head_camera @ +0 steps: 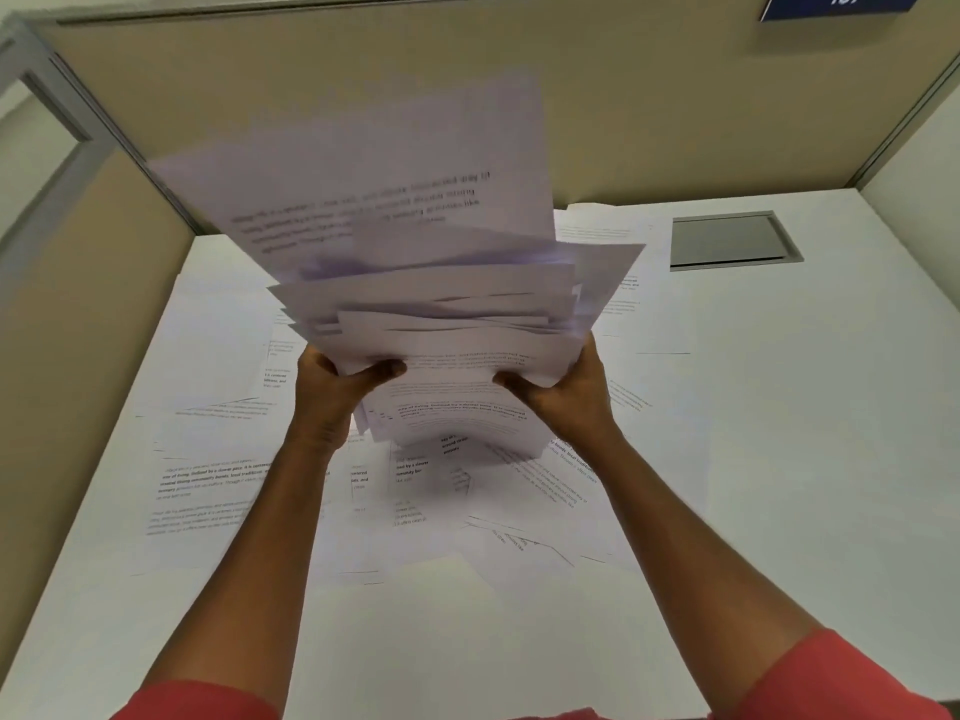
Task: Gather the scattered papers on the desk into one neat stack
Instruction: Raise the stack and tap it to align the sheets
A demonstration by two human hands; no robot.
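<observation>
A thick, uneven bundle of white printed papers (415, 252) is held up above the white desk (779, 407), its sheets fanned and blurred. My left hand (337, 387) grips the bundle's lower left edge, thumb on top. My right hand (561, 389) grips its lower right edge the same way. More printed sheets (218, 480) lie scattered and overlapping on the desk under and around the bundle, to the left, the middle and the back right.
Beige cubicle partitions (311, 85) close off the desk at the back and left. A grey cable hatch (727, 240) is set into the desk at the back right. A blue sign (841, 2) hangs at the top right.
</observation>
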